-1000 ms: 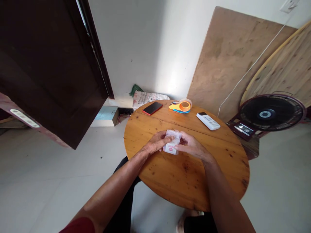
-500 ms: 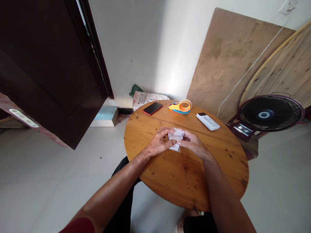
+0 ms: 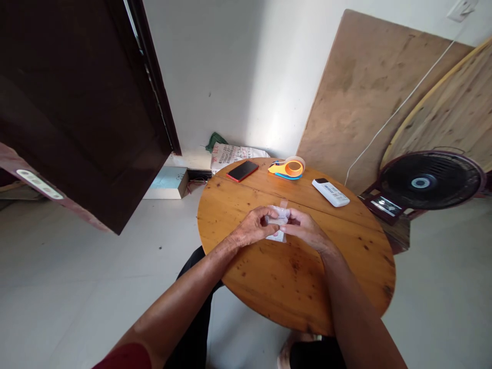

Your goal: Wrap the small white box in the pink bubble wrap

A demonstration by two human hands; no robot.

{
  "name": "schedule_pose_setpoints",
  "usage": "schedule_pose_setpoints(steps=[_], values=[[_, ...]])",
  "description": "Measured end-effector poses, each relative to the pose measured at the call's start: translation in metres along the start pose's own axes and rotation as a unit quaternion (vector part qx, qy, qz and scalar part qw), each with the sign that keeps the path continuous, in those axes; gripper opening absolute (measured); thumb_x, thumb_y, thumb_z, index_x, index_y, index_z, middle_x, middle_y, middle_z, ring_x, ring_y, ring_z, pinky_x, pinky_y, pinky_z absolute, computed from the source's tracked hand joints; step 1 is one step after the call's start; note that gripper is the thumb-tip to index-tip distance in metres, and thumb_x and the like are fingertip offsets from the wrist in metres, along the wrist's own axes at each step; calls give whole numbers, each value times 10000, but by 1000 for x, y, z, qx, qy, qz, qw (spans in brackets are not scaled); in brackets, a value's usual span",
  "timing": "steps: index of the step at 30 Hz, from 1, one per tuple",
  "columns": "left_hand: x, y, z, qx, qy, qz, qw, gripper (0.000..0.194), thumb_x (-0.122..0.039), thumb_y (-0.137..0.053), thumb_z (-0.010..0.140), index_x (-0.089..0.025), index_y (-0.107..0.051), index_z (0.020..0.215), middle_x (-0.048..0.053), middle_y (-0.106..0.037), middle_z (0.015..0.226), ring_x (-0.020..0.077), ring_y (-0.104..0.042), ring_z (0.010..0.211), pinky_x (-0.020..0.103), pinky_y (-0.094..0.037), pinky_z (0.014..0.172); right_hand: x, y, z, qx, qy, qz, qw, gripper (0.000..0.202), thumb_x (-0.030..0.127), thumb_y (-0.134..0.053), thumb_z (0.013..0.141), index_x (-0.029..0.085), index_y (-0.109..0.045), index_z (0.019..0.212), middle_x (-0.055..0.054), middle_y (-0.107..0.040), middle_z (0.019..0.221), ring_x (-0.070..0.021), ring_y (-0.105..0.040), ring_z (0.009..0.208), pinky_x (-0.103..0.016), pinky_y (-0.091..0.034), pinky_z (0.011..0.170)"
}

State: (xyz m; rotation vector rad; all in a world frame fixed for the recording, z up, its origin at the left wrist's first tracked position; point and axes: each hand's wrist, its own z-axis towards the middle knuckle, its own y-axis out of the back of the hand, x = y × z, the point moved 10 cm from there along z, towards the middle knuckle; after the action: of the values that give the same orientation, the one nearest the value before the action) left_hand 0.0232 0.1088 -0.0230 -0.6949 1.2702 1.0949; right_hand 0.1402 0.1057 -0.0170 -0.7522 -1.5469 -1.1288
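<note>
A small white packet point(image 3: 277, 224) is held just above the round wooden desk point(image 3: 292, 277), near the desk's middle and slightly toward its far side. The packet is crumpled, and a strip of tape seems to stick up from its far edge, though this is too small to be told for certain. The packet is pinched from one side by the left hand point(image 3: 253, 229), whose fingers are curled together around its edge. From the other side it is pinched by the right hand point(image 3: 305, 230), with thumb and fingertips pressed on the wrapper. The two hands are close together, with the packet between them, and both forearms are stretched over the near edge of the desk.

Beyond the packet, at the far rim of the desk, an orange and blue tape dispenser point(image 3: 289, 168) is seen. A red-edged phone point(image 3: 242, 170) is laid flat just beside the dispenser, on the side of the left hand. A white remote control point(image 3: 330, 192) is laid on the other side of the dispenser, nearer the right hand. Off the desk, past the remote control, a black fan point(image 3: 426, 180) is seen on the floor.
</note>
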Motion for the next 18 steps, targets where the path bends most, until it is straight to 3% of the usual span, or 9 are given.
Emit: schedule_pose_setpoints(steps=[6,9,13,18], values=[[-8,-3,-2,-1,12,-94,995,361,-281,-731,682,-164,-547,969,7,-603,870,102,-562,716,224,-457,663,3,2,-1,-6,4,15,1000,412,327,-722,712,165,-608,1073,-55,-680,998,-211,-632,887,-354,-490,808],[-9,-1,0,-14,16,-164,986,601,-274,-780,638,-180,-466,1142,29,-609,968,121,-593,787,251,-476,721,8,1,-2,3,18,43,999,415,328,-719,724,178,-614,1097,-63,-685,1055,-231,-634,963,-380,-475,882],[4,5,3,-38,62,-203,976,935,-274,-840,567,-183,-333,1347,56,-623,1003,154,-615,847,286,-484,765,12,-2,-2,11,29,48,998,443,323,-689,763,193,-594,1175,-60,-677,1119,-235,-622,1037,-386,-454,936],[14,-6,3,21,113,-247,962,615,-352,-849,551,-115,-611,1067,100,-679,1011,178,-638,840,292,-488,764,13,-4,-3,14,25,-1,1000,420,346,-651,794,168,-611,1173,-67,-688,1096,-237,-636,983,-379,-472,894]])
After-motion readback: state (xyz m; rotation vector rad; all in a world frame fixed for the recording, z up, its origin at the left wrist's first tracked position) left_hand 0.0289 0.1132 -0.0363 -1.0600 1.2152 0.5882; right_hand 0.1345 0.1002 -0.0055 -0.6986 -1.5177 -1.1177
